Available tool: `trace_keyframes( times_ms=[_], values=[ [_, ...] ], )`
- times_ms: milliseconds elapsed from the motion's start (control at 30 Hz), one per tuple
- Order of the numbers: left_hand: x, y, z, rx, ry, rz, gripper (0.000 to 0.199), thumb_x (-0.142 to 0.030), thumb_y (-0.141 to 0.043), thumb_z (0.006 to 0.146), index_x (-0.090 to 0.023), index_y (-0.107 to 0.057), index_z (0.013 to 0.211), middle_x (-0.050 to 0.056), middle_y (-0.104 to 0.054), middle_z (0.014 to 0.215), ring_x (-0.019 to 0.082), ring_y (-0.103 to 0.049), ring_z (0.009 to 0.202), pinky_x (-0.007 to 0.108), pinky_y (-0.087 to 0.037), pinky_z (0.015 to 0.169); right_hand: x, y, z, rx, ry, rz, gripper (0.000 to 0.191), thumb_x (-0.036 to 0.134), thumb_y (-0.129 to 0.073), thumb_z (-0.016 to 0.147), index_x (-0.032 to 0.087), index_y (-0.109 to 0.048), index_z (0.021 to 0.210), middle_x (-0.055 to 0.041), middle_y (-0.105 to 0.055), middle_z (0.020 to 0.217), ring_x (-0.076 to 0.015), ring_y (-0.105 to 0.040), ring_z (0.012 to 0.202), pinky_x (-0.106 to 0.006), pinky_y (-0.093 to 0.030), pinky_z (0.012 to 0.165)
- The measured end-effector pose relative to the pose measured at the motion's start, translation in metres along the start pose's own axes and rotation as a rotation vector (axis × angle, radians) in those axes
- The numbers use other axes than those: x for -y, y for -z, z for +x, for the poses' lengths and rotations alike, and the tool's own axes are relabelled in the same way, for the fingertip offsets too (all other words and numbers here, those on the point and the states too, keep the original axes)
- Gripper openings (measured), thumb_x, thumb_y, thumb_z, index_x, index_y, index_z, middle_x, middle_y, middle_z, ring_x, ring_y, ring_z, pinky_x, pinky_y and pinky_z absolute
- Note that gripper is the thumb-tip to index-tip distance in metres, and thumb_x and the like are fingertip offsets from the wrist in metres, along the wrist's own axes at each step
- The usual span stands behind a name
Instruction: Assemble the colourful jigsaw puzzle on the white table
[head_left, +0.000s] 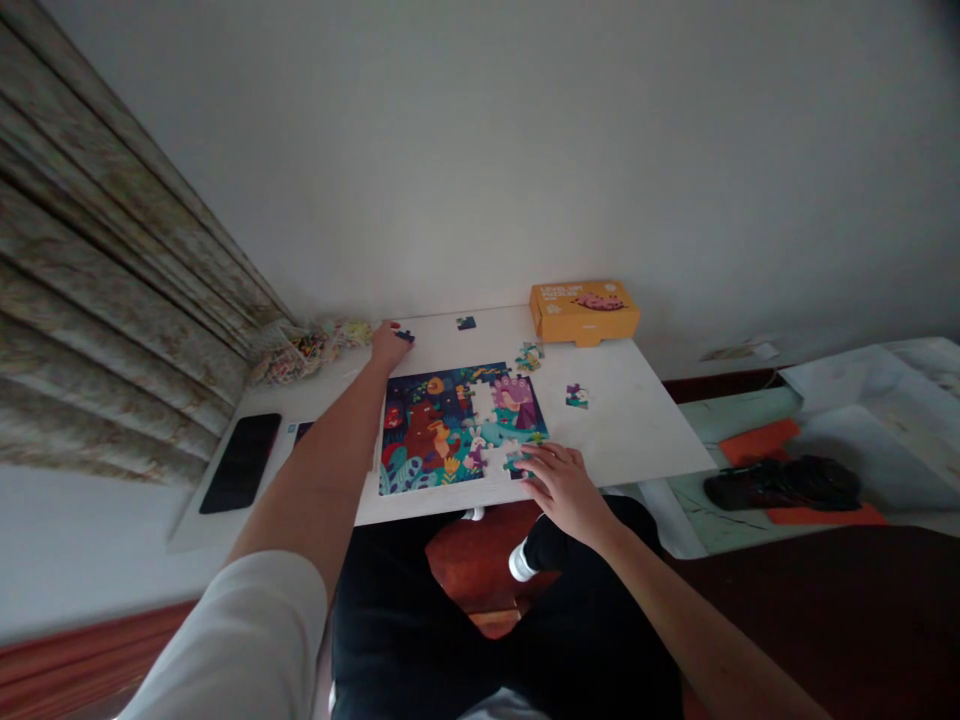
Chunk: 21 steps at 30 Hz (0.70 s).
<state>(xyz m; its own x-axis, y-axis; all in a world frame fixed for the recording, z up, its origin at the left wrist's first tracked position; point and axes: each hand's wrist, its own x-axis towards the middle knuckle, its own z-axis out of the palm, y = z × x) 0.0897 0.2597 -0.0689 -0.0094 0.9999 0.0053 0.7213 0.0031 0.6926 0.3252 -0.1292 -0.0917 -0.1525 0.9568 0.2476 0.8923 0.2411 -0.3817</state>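
Note:
A partly joined jigsaw puzzle (431, 430) with forest animals lies on the white table, with a gap running through its right half. At the table's far left, my left hand (388, 345) has its fingers closed on a dark blue puzzle piece (405, 336). My right hand (566, 485) rests over the puzzle's lower right corner, fingers spread and partly covering a teal puzzle piece (516, 464) there. Loose puzzle pieces lie around: a dark one (466, 323) near the wall, a yellowish cluster (529, 357) above the puzzle and a purple-white one (577, 396) to the right.
An orange puzzle box (586, 312) stands at the table's back right. A black phone (241, 463) lies at the left, near a patterned bundle (296, 355) and the curtain (112, 260). Beyond the table's right edge are a dark shoe (784, 484) and a white bin (877, 400).

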Motion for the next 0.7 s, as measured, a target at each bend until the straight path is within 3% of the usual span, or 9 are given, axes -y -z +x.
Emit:
trace_keyframes(
  times_ms=[133, 300, 400, 500, 600, 700],
  values=[
    [-0.007, 0.003, -0.024, -0.004, -0.017, -0.233, 0.027, -0.011, -0.076, 0.066, -0.016, -0.068, 0.09, 0.007, -0.072, 0.088, 0.022, -0.069, 0.093, 0.033, -0.051, 0.087, -0.001, 0.003, 0.004, 0.041, -0.007, 0.047, 0.03, 0.017, -0.069, 0.095, 0.028, -0.066, 0.123, -0.0081, -0.073, 0.126, -0.0304, -0.062, 0.118, -0.049, -0.045, 0.098],
    [-0.015, -0.008, -0.091, 0.218, -0.015, -0.744, 0.035, -0.026, -0.087, 0.062, -0.017, -0.072, 0.092, 0.004, -0.075, 0.086, 0.018, -0.07, 0.079, 0.032, -0.055, 0.078, -0.005, 0.001, 0.005, 0.038, -0.029, 0.252, 0.03, 0.011, -0.071, 0.089, 0.026, -0.065, 0.114, -0.0065, -0.072, 0.113, -0.0264, -0.065, 0.109, -0.045, -0.051, 0.096],
    [-0.018, -0.025, -0.133, 0.314, 0.032, -0.788, 0.032, -0.026, -0.089, 0.063, -0.017, -0.073, 0.089, 0.001, -0.072, 0.079, 0.016, -0.069, 0.075, 0.03, -0.057, 0.075, -0.016, -0.003, 0.006, -0.03, -0.043, 0.429, 0.023, 0.012, -0.066, 0.09, 0.027, -0.065, 0.107, -0.0048, -0.07, 0.106, -0.0218, -0.068, 0.1, -0.037, -0.055, 0.089],
    [-0.021, -0.046, -0.16, 0.331, 0.032, -0.744, 0.025, -0.021, -0.089, 0.066, -0.017, -0.073, 0.084, 0.0, -0.07, 0.074, 0.016, -0.068, 0.072, 0.031, -0.059, 0.073, -0.042, -0.007, 0.021, -0.201, -0.163, 0.507, 0.008, 0.026, -0.065, 0.093, 0.026, -0.069, 0.1, -0.0053, -0.071, 0.098, -0.0213, -0.068, 0.09, -0.035, -0.056, 0.082],
    [-0.025, -0.06, -0.169, 0.316, 0.006, -0.688, 0.02, -0.016, -0.088, 0.067, -0.018, -0.074, 0.082, 0.0, -0.07, 0.073, 0.016, -0.068, 0.071, 0.029, -0.058, 0.071, -0.076, -0.009, 0.05, -0.418, -0.38, 0.498, 0.021, 0.042, -0.069, 0.089, 0.023, -0.072, 0.096, -0.0089, -0.075, 0.098, -0.023, -0.068, 0.084, -0.037, -0.056, 0.078],
    [-0.029, -0.066, -0.169, 0.319, -0.001, -0.658, 0.019, -0.012, -0.085, 0.069, -0.018, -0.074, 0.084, 0.0, -0.071, 0.075, 0.015, -0.067, 0.069, 0.028, -0.057, 0.069, -0.101, -0.012, 0.081, -0.463, -0.491, 0.443, 0.035, 0.052, -0.07, 0.086, 0.02, -0.075, 0.098, -0.0113, -0.078, 0.097, -0.022, -0.066, 0.073, -0.039, -0.057, 0.076]
  ],
)
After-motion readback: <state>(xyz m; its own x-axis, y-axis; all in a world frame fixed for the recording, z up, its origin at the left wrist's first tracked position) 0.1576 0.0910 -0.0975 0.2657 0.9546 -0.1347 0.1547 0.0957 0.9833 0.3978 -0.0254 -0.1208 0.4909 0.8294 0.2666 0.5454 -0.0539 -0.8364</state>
